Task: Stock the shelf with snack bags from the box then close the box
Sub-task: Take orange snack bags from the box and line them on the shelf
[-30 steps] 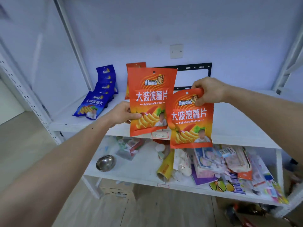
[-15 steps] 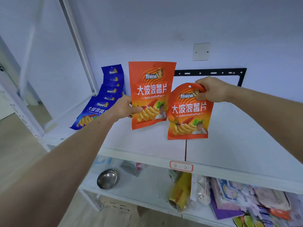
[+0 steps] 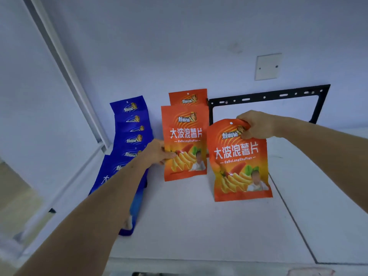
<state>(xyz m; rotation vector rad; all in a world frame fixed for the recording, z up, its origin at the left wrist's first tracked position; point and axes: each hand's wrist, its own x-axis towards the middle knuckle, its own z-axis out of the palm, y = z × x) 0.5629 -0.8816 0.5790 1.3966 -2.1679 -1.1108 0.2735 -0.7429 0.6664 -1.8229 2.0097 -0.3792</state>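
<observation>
Left hand [image 3: 159,152] pinches the rear orange bag [image 3: 184,144] at its left edge, standing it before a stocked orange bag [image 3: 188,97]. Right hand [image 3: 253,125] pinches the near orange bag [image 3: 240,162] by its top seal; it hangs below the grip over the shelf [image 3: 199,226], likely next in line. Box unseen.

cool even light, wide-angle edge distortion

A black metal bracket frame [image 3: 266,96] with slotted holes is mounted against the pale wall [image 3: 179,36]. Above it sits a blank white cover plate [image 3: 267,66]. A white upright post [image 3: 65,70] slants along the left.
</observation>
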